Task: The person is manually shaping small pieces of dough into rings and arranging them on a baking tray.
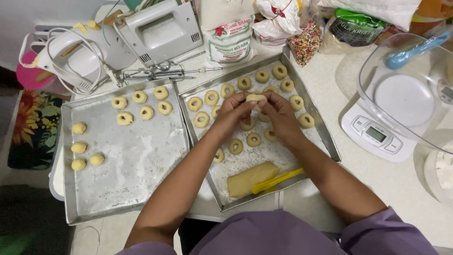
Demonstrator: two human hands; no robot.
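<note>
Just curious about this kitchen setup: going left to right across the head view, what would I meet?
Plain dough balls → left tray → dough block → yellow scraper → kitchen scale.

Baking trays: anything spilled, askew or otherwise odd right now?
Nothing spilled. The right tray sits skewed against the left tray, and its near corner seems to overhang the counter edge. Both hands pinch one dough piece above it.
</note>
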